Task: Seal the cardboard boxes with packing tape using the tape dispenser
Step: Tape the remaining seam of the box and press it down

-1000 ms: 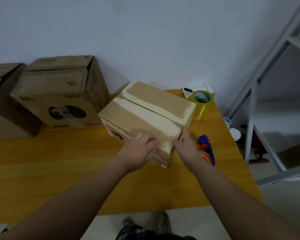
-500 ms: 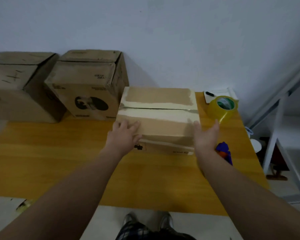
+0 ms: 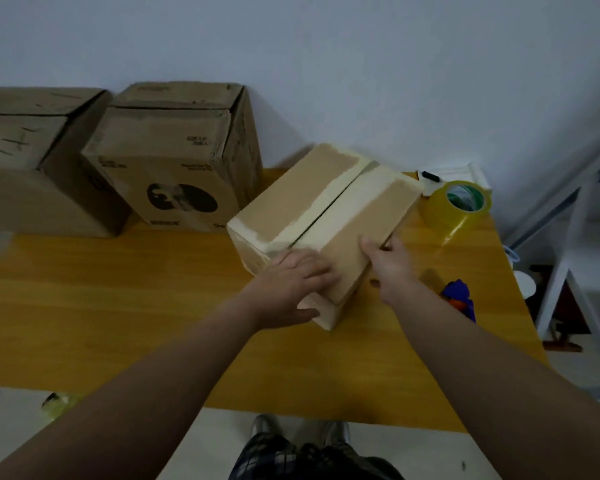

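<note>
Box [image 3: 326, 216] on the surface [image 3: 118, 289], angled, centre seam apparently untaped. Left hand [image 3: 291, 285] and right hand [image 3: 388, 265] rest on its near end, fingers [image 3: 312, 268] flat and apart. Dispenser [image 3: 459, 299] lies untouched just right; sealing remains.

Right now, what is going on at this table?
A person has both hands on the small cardboard box: the left hand on its near corner, the right hand at its right edge. Its top seam shows a dark gap. The tape dispenser lies untouched beside the right forearm.
</note>
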Tool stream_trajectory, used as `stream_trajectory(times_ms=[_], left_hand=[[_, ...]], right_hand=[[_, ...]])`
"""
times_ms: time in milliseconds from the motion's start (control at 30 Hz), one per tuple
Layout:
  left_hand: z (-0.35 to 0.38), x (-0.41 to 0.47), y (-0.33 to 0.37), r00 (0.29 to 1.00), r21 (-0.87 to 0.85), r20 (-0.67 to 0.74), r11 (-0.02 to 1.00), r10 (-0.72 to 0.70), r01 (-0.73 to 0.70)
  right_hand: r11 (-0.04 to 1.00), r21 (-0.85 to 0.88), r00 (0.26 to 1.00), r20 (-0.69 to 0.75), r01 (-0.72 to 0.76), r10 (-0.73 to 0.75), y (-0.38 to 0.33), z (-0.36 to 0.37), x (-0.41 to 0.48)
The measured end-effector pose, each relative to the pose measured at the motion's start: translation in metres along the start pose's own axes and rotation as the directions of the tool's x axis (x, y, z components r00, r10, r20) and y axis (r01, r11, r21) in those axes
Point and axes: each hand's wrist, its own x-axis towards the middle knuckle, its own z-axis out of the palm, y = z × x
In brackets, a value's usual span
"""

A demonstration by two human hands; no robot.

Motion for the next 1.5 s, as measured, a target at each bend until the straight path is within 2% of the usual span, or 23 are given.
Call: stream_trajectory(times_ms=[67,200,267,367,433,467,533,567,700,767,800,867,900,967,1000,1067,1133,1167,1200,1233,1300,1400,1500], left_hand=[[0.001,0.007,-0.003,0.997,0.087,0.053,0.995,-0.047,0.043],[0.012,0.023,0.016,0.989,0.077,0.046,0.988,-0.14,0.136],[0.021,0.032,0.025,0.989,0.089,-0.027,0.985,-0.148,0.15],[0.027,0.05,0.034,0.985,0.076,-0.091,0.985,-0.146,0.153],[0.027,0.062,0.035,0.984,0.066,-0.098,0.986,-0.149,0.155],[0.026,0.068,0.035,0.984,0.073,-0.1,0.985,-0.146,0.154],[0.027,0.077,0.03,0.985,0.1,-0.1,0.984,-0.137,0.147],[0.028,0.08,0.027,0.986,0.106,-0.098,0.983,-0.137,0.147],[0.026,0.089,0.027,0.983,0.094,-0.083,0.981,-0.164,0.172],[0.02,0.09,0.033,0.976,-0.046,-0.075,0.979,-0.203,0.2],[0.015,0.089,0.036,0.971,-0.159,-0.079,0.964,-0.228,0.214],[0.003,0.083,0.041,0.947,-0.395,-0.093,0.885,-0.307,0.248],[-0.003,0.08,0.043,0.929,-0.499,-0.091,0.824,-0.359,0.27],[-0.019,0.073,0.049,0.891,-0.661,-0.047,0.683,-0.451,0.311],[-0.029,0.071,0.051,0.873,-0.74,-0.001,0.587,-0.488,0.327],[-0.048,0.071,0.058,0.841,-0.898,0.118,0.305,-0.528,0.317],[-0.07,0.078,0.062,0.809,-0.963,0.229,-0.006,-0.542,0.268],[-0.082,0.081,0.064,0.798,-0.961,0.274,-0.124,-0.537,0.246],[-0.093,0.085,0.067,0.794,-0.949,0.313,-0.201,-0.521,0.243],[-0.104,0.088,0.069,0.797,-0.938,0.34,-0.241,-0.499,0.248],[-0.125,0.09,0.07,0.812,-0.938,0.335,-0.245,-0.477,0.244],[-0.142,0.086,0.064,0.817,-0.957,0.286,-0.188,-0.501,0.22],[-0.148,0.077,0.056,0.802,-0.966,0.257,-0.18,-0.539,0.188]], right_hand=[[0.995,-0.049,0.996,0.022,0.085,-0.085,-0.009,-0.008,0.009],[0.995,-0.058,0.994,0.082,0.082,-0.077,-0.009,-0.037,0.019],[0.965,-0.228,0.991,0.023,0.134,-0.132,0.005,-0.062,0.025],[0.8,-0.593,0.972,-0.118,0.096,-0.204,0.031,-0.099,0.032],[0.628,-0.777,0.966,-0.192,-0.044,-0.171,0.049,-0.116,0.034],[0.557,-0.819,0.966,-0.235,-0.137,-0.108,0.056,-0.121,0.034],[0.493,-0.826,0.958,-0.282,-0.274,0.059,0.068,-0.124,0.03],[0.477,-0.829,0.955,-0.28,-0.291,0.097,0.074,-0.122,0.027],[0.391,-0.891,0.971,-0.236,-0.23,0.034,0.095,-0.109,0.022],[0.43,-0.877,0.975,-0.217,-0.213,0.041,0.101,-0.107,0.018],[0.496,-0.845,0.978,-0.207,-0.199,0.04,0.102,-0.108,0.017],[0.645,-0.754,0.984,-0.176,-0.126,-0.015,0.093,-0.112,0.011],[0.7,-0.712,0.984,-0.155,-0.051,-0.086,0.084,-0.115,0.007],[0.752,-0.64,0.952,-0.105,0.158,-0.289,0.059,-0.119,-0.002],[0.744,-0.61,0.914,-0.076,0.273,-0.398,0.043,-0.121,-0.008],[0.651,-0.587,0.795,-0.02,0.481,-0.607,0.01,-0.121,-0.018],[0.505,-0.611,0.653,0.025,0.609,-0.757,-0.019,-0.116,-0.028],[0.439,-0.623,0.591,0.047,0.648,-0.806,-0.032,-0.113,-0.032],[0.385,-0.633,0.544,0.07,0.672,-0.836,-0.043,-0.109,-0.035],[0.343,-0.64,0.513,0.095,0.688,-0.853,-0.052,-0.105,-0.038],[0.29,-0.631,0.473,0.139,0.719,-0.87,-0.064,-0.095,-0.037],[0.301,-0.567,0.445,0.131,0.767,-0.886,-0.071,-0.082,-0.036],[0.283,-0.56,0.424,0.137,0.779,-0.895,-0.07,-0.075,-0.037]])
